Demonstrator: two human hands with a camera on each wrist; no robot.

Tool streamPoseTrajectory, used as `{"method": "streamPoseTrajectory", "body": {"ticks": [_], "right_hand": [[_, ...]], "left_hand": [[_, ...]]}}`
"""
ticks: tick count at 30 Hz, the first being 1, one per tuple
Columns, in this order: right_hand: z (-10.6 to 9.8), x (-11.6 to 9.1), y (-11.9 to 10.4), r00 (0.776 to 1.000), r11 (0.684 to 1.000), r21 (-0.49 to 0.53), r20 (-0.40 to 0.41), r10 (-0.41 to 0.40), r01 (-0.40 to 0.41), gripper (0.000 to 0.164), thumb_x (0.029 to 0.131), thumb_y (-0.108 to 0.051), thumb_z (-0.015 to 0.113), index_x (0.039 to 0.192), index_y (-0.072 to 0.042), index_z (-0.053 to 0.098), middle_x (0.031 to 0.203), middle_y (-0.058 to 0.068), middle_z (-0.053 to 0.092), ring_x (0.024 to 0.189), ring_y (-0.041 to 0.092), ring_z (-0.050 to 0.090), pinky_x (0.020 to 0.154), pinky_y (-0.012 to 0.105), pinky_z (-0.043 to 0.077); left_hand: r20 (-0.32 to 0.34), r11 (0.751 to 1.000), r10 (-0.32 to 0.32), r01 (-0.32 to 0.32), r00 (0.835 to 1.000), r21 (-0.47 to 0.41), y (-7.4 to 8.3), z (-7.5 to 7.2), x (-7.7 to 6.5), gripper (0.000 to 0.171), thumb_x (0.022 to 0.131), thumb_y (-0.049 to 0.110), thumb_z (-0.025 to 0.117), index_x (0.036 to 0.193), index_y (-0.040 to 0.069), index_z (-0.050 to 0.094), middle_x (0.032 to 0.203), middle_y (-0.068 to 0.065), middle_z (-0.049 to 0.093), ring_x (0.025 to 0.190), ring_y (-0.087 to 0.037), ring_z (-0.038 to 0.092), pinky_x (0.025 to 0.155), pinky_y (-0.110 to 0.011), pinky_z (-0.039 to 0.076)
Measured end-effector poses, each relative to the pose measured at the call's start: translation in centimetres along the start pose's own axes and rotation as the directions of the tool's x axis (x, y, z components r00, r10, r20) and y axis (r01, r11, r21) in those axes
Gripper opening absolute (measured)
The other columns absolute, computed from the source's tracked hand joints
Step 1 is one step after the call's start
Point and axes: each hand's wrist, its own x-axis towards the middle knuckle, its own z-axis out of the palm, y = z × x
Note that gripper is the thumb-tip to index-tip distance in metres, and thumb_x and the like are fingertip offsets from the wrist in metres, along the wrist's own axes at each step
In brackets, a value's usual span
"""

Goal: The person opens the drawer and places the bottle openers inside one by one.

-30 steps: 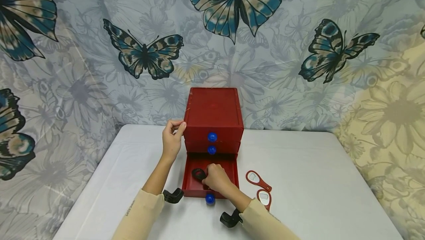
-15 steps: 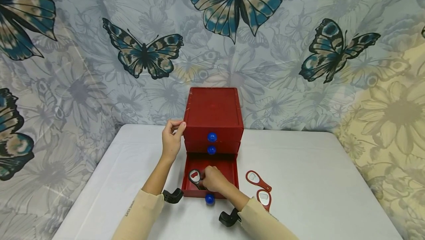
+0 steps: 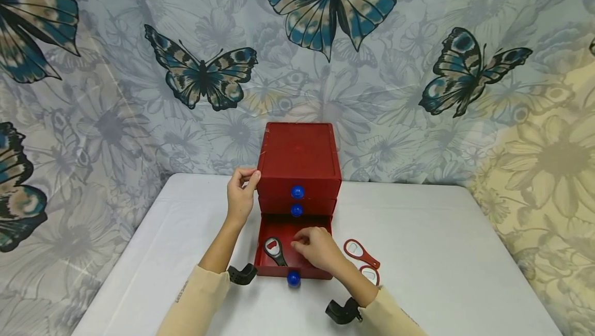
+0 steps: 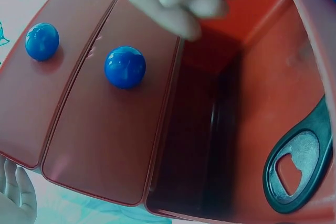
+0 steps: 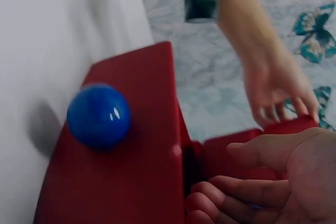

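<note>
A red cabinet (image 3: 299, 150) with blue knobs stands on the table, its lowest drawer (image 3: 274, 226) pulled out. In that drawer lies a black bottle opener (image 3: 280, 259), its metal head (image 4: 308, 145) toward the left side. My right hand (image 3: 318, 248) hovers over the drawer's right half, holding nothing, fingers loosely bent and apart from the opener. At the cabinet's upper left front corner, my left hand (image 3: 240, 196) touches the side with its fingertips. In the right wrist view, the left hand (image 5: 278, 85) reaches the cabinet top with relaxed fingers.
Two red bottle openers lie on the white table right of the drawer: one farther back (image 3: 370, 259), and a nearer one (image 3: 377, 274) partly hidden by the right arm. The two upper drawers, with blue knobs (image 3: 297, 192), are closed. A butterfly-patterned cloth (image 3: 372, 145) hangs behind.
The right hand has turned the black bottle opener over so its metal face shows, let go of it in the drawer, and moved right. The left hand has stayed put.
</note>
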Motion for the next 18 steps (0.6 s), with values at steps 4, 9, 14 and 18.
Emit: {"method": "streamPoseTrajectory", "body": {"ticks": [4, 9, 14, 18], "right_hand": [[-1.6, -0.9, 1.0, 0.998, 0.999, 0.016, -0.050, 0.044, -0.043, 0.016, 0.088, -0.016, 0.071, 0.096, -0.002, 0.073, 0.079, 0.002, 0.068, 0.069, 0.008, 0.057, 0.059, 0.019, 0.048], [-3.8, -1.7, 2.3, 0.987, 0.992, 0.056, -0.105, 0.121, -0.115, 0.016, 0.087, -0.012, 0.072, 0.098, 0.000, 0.072, 0.083, 0.005, 0.071, 0.070, 0.010, 0.061, 0.059, 0.020, 0.050], [-5.6, -2.1, 4.0, 0.978, 0.988, 0.030, -0.137, 0.155, -0.153, 0.015, 0.085, -0.010, 0.073, 0.096, 0.000, 0.072, 0.081, 0.005, 0.071, 0.069, 0.011, 0.062, 0.058, 0.022, 0.050], [-6.3, -2.7, 5.3, 0.975, 0.984, 0.003, -0.133, 0.175, -0.177, 0.018, 0.084, -0.010, 0.074, 0.097, 0.002, 0.072, 0.079, 0.004, 0.070, 0.073, 0.013, 0.064, 0.062, 0.023, 0.051]], "left_hand": [[0.001, 1.000, -0.004, 0.004, 1.000, -0.005, 0.0, 0.0, 0.0, 0.021, 0.095, 0.002, 0.059, 0.105, -0.016, 0.055, 0.091, 0.014, 0.059, 0.081, 0.003, 0.057, 0.072, -0.015, 0.052], [-0.001, 1.000, -0.001, 0.001, 1.000, -0.004, 0.0, 0.0, 0.0, 0.021, 0.095, 0.003, 0.059, 0.105, -0.016, 0.056, 0.092, 0.013, 0.059, 0.081, 0.003, 0.057, 0.072, -0.016, 0.052], [0.000, 1.000, -0.004, 0.004, 1.000, 0.002, 0.0, 0.0, 0.0, 0.021, 0.095, 0.003, 0.058, 0.106, -0.015, 0.056, 0.092, 0.012, 0.059, 0.081, 0.003, 0.057, 0.072, -0.017, 0.053], [0.000, 1.000, -0.003, 0.003, 1.000, 0.004, 0.0, 0.0, 0.0, 0.021, 0.095, 0.003, 0.059, 0.106, -0.015, 0.056, 0.091, 0.012, 0.059, 0.081, 0.003, 0.057, 0.073, -0.016, 0.052]]}}
